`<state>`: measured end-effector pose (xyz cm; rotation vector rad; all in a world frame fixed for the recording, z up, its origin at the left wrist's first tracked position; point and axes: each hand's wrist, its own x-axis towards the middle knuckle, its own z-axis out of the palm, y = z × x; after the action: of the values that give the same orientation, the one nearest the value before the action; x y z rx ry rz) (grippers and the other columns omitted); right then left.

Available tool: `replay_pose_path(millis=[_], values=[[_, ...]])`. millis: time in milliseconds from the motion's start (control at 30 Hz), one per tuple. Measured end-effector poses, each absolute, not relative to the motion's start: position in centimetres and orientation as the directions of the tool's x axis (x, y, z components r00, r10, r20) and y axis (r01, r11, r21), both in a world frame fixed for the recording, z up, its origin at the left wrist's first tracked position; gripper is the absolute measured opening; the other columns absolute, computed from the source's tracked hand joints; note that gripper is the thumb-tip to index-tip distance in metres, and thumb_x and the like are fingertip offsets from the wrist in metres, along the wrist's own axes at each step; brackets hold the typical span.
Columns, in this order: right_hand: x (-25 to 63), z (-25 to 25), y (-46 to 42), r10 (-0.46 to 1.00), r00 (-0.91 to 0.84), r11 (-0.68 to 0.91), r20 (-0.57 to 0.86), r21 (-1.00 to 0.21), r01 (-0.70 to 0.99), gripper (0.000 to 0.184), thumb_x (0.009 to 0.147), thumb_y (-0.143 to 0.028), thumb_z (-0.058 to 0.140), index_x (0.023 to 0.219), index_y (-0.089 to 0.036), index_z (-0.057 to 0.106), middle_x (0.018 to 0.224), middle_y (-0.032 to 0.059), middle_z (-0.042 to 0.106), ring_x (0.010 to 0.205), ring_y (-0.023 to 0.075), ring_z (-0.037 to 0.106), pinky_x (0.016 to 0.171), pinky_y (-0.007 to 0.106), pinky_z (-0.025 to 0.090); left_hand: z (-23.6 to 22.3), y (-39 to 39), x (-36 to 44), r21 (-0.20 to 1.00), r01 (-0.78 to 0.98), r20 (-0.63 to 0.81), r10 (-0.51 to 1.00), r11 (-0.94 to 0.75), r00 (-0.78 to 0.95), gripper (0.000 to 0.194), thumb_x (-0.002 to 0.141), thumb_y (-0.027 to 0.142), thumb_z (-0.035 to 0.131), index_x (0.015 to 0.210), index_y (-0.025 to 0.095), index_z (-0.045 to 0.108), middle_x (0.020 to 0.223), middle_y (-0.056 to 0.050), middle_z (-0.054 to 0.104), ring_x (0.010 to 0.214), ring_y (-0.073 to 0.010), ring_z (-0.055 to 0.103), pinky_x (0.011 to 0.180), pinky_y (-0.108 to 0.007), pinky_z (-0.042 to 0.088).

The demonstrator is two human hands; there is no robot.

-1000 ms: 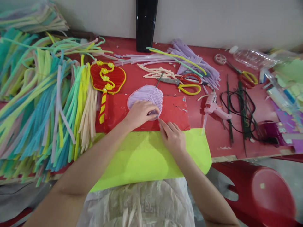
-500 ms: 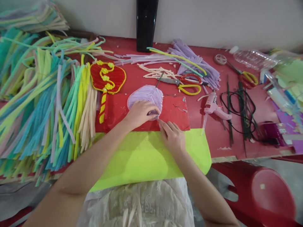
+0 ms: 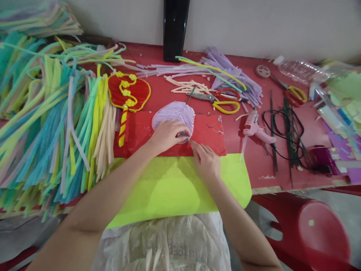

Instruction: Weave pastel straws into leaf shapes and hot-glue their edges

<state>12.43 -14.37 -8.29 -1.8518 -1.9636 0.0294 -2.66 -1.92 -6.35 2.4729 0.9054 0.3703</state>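
Observation:
A lilac fan-shaped piece [image 3: 175, 111] made of rows of pipe cleaners lies on a red sheet [image 3: 208, 135], with a dark stem [image 3: 191, 95] sticking out at its upper right. My left hand [image 3: 169, 134] rests over its lower part, thumb and fingers closed at the lower right edge. Close beside that edge, my right hand [image 3: 207, 158] has its thumb and index finger pressed together. Whatever is between those right fingertips is too small to make out. Beneath both forearms is a bright yellow-green mat [image 3: 158, 188].
Bundles of coloured pipe cleaners [image 3: 56, 131] cover the left side. A finished red fan [image 3: 132, 94] lies beside them. Scissors [image 3: 225, 106], lilac pipe cleaners [image 3: 225, 67] and a pink glue gun [image 3: 254, 126] lie beyond and to the right. A red stool [image 3: 321, 229] stands at lower right.
My right hand has shifted very slightly to the right at the fan's lower edge. My left hand stays on the lilac piece.

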Motion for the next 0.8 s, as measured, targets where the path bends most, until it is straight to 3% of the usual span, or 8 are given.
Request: replay_pose_path(millis=[800], values=[[11.83, -8.11, -13.82, 0.941, 0.007, 0.09, 0.338, -0.271, 0.958, 0.029, 0.098, -0.025, 0.038, 0.103, -0.016, 0.064, 0.079, 0.0041, 0.068, 0.07, 0.0135, 0.061, 0.059, 0.024, 0.038, -6.46, -1.5, -2.64, 0.548, 0.489, 0.106, 0.637, -0.678, 0.764, 0.012, 0.082, 0.029, 0.067, 0.093, 0.024, 0.068, 0.079, 0.0, 0.065, 0.078, -0.0147, 0.057, 0.07, -0.029, 0.033]])
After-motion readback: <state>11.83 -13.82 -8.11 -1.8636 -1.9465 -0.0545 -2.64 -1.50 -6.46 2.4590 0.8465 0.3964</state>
